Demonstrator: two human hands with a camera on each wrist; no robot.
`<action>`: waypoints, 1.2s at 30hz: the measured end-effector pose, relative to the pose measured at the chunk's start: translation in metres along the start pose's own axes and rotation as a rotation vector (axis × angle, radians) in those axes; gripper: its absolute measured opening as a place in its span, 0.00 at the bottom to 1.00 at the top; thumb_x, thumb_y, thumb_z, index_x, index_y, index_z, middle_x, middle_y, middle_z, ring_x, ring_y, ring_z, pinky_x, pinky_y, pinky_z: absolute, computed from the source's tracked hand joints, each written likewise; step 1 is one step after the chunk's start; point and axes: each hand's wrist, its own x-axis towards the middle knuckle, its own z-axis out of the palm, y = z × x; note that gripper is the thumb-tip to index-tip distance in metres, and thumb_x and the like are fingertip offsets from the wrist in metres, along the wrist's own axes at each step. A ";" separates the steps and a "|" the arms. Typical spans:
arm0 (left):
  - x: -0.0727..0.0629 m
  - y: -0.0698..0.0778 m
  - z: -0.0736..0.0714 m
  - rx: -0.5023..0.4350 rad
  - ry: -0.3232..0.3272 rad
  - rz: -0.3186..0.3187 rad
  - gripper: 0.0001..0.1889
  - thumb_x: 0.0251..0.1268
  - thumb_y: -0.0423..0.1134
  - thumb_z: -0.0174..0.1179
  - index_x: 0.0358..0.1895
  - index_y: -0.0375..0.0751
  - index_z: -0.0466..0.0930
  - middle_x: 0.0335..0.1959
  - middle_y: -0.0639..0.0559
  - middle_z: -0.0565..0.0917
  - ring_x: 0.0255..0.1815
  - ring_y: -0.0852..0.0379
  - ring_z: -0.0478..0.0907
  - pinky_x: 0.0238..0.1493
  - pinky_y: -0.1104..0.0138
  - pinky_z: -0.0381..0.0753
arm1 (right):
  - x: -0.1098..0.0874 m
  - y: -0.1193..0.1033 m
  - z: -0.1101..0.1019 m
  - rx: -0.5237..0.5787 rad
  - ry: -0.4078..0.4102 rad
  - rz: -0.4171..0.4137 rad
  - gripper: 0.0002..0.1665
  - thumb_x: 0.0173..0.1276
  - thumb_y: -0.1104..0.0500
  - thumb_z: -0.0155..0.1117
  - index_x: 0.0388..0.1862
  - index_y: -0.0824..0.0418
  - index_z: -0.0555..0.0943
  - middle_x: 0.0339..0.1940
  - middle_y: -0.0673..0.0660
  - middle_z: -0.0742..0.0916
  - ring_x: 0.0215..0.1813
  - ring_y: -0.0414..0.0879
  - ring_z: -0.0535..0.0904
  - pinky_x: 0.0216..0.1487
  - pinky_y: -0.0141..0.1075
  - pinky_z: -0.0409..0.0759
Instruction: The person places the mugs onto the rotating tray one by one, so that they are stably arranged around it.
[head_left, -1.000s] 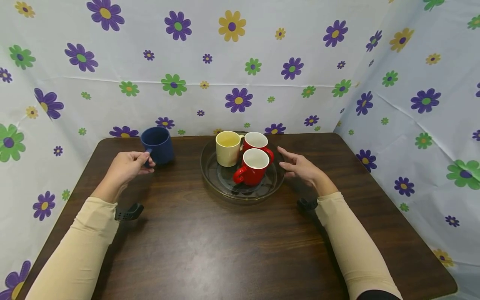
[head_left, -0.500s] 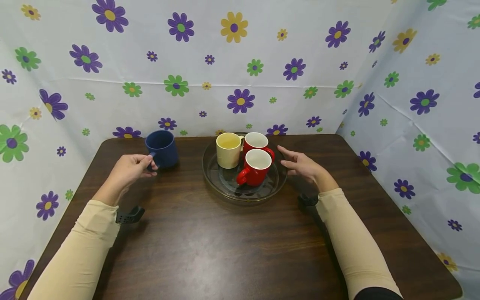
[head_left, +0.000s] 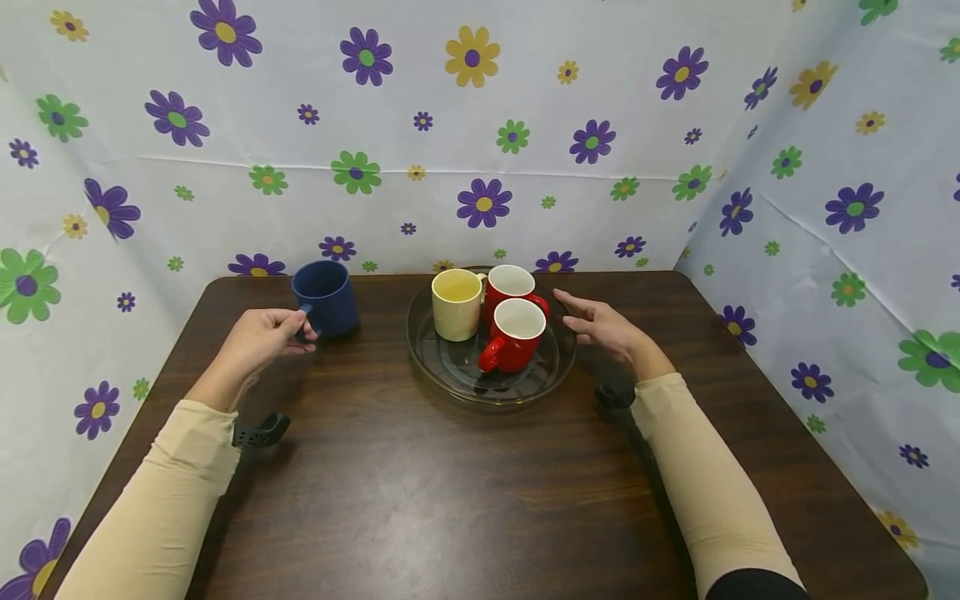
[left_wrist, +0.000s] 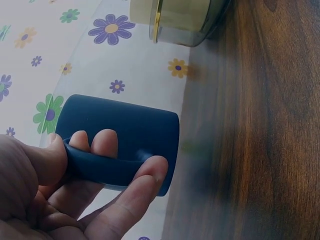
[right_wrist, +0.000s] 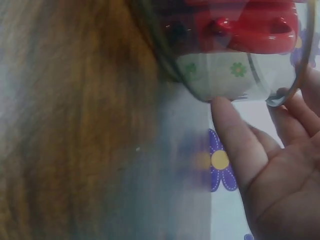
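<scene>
My left hand (head_left: 270, 337) pinches the handle of a dark blue mug (head_left: 333, 302) at the table's back left. In the left wrist view, fingers (left_wrist: 102, 144) pass through the handle and the thumb lies at its end. A round, see-through tray (head_left: 492, 402) with a gold rim sits at the back middle. It bears a cream-yellow mug (head_left: 456, 315), a red mug (head_left: 516, 343) in front and another red mug (head_left: 498, 293) behind. At the tray's right side, my right hand (head_left: 609, 332) touches with extended fingers; in the right wrist view its thumb (right_wrist: 231, 117) meets the clear wall.
Everything stands on a dark brown wooden table (head_left: 390, 500) with rounded corners. A white flowered cloth (head_left: 420, 83) hangs close behind the table and along its right side.
The tray has turned slightly counterclockwise, carrying its mugs round, as my right hand moved a little away from me along its side. My left hand keeps holding the blue mug.
</scene>
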 end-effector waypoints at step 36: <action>0.004 0.009 0.002 0.034 -0.023 -0.013 0.23 0.84 0.41 0.46 0.51 0.17 0.76 0.42 0.37 0.86 0.37 0.56 0.88 0.45 0.63 0.87 | -0.050 0.006 0.021 -0.173 0.031 -0.110 0.49 0.73 0.55 0.67 0.85 0.50 0.51 0.85 0.53 0.48 0.82 0.63 0.51 0.75 0.58 0.59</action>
